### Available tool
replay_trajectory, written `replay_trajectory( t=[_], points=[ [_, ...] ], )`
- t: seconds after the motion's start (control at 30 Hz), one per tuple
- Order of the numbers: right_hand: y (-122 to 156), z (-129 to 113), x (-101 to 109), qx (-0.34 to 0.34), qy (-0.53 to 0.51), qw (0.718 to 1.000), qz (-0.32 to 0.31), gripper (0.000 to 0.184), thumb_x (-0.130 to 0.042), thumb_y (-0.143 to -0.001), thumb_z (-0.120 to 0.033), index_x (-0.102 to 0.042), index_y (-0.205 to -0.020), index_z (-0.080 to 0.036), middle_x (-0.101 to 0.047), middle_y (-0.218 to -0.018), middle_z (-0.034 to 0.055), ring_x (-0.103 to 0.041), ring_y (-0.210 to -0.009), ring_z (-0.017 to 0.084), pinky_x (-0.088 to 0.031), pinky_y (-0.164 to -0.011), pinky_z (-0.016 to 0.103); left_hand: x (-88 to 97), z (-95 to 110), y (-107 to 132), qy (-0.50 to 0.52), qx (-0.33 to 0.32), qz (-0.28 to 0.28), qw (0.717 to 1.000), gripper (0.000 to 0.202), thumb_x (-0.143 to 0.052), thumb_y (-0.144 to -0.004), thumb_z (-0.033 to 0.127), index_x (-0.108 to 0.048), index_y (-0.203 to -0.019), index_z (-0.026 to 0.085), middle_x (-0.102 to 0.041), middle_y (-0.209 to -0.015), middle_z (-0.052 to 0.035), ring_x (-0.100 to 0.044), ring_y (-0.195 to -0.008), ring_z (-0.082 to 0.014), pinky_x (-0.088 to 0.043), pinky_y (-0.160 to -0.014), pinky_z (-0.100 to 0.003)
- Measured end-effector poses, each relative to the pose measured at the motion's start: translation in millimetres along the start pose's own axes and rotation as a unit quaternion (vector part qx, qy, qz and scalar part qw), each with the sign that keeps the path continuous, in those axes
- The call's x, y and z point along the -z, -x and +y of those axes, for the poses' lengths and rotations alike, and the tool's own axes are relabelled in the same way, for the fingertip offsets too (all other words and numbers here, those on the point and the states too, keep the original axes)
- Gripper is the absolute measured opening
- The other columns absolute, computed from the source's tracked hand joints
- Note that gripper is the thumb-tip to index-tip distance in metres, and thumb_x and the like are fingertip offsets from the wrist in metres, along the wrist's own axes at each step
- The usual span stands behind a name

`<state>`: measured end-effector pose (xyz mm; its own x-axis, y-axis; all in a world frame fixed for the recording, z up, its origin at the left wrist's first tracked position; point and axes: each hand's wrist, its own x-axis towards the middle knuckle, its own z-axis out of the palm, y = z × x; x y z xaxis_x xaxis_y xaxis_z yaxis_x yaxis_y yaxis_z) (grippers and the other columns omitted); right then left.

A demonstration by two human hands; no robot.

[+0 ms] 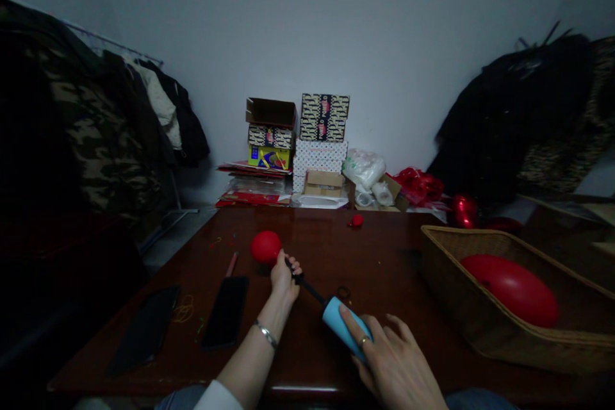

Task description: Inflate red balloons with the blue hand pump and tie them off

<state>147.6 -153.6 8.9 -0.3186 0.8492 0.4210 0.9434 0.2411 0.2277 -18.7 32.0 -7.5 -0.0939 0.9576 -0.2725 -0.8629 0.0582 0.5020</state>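
Observation:
A small, partly inflated red balloon (265, 247) sits at the far end of a balloon pump (344, 327) with a light blue barrel and a black rod. My left hand (283, 277) is closed round the pump's black nozzle end and the balloon's neck; its fingers partly hide where the two meet. My right hand (387, 352) holds the blue barrel, thumb below and index finger along the top, with the other fingers loosely spread. The pump slants from the balloon down to the lower right, above the dark table (307, 359).
At right, a wicker basket (480, 327) contains a large red balloon (514, 288). Toward the left lie a black phone (225, 312), a dark flat tablet-like thing (144, 327) and yellow rubber bands (183, 309). A small red item (356, 221) rests near the far edge; boxes (321, 160) stand beyond.

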Motion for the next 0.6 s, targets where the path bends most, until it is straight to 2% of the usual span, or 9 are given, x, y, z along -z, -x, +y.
replay_trajectory(
  t=[0.13,0.23,0.47,0.6],
  points=[
    [21.7,15.8,1.9,0.045,0.015,0.998,0.049,0.066,-0.055,-0.075,-0.026,-0.032,-0.137,-0.026,-0.064,-0.097,0.0026,-0.058,-0.064,0.015,-0.036,-0.082,0.038,0.5,6.0,-5.0,0.005,0.004,0.017,1.0,0.026,-0.054,-0.086,0.03,-0.041,-0.068,0.017,-0.037,-0.053,0.0066,-0.033,-0.037,-0.0027,-0.022,-0.031,-0.012],
    [27.9,19.9,3.2,0.047,0.023,0.997,0.06,0.06,-0.051,-0.076,-0.026,-0.037,-0.134,-0.025,-0.064,-0.093,0.0023,-0.057,-0.061,0.014,-0.037,-0.08,0.037,0.5,4.1,-3.9,0.01,0.014,0.01,1.0,0.025,-0.051,-0.088,0.028,-0.04,-0.068,0.017,-0.036,-0.053,0.0065,-0.033,-0.037,-0.0029,-0.023,-0.031,-0.012],
    [16.3,10.0,-3.6,0.003,0.022,1.0,0.014,0.072,-0.058,-0.071,-0.022,-0.032,-0.137,-0.03,-0.063,-0.091,0.001,-0.057,-0.064,0.016,-0.037,-0.084,0.04,3.9,-13.1,4.0,0.006,0.01,-0.008,1.0,0.023,-0.047,-0.089,0.025,-0.039,-0.069,0.018,-0.038,-0.053,0.0056,-0.034,-0.037,-0.0035,-0.025,-0.032,-0.013],
    [3.0,-0.7,-7.6,-0.027,0.006,0.999,-0.025,0.071,-0.057,-0.074,-0.02,-0.03,-0.138,-0.032,-0.062,-0.092,0.0015,-0.058,-0.071,0.017,-0.034,-0.088,0.042,4.4,-29.6,13.8,-0.012,0.029,-0.008,0.999,0.024,-0.05,-0.088,0.027,-0.039,-0.068,0.018,-0.039,-0.052,0.0058,-0.035,-0.037,-0.0041,-0.026,-0.033,-0.013]
  ],
)
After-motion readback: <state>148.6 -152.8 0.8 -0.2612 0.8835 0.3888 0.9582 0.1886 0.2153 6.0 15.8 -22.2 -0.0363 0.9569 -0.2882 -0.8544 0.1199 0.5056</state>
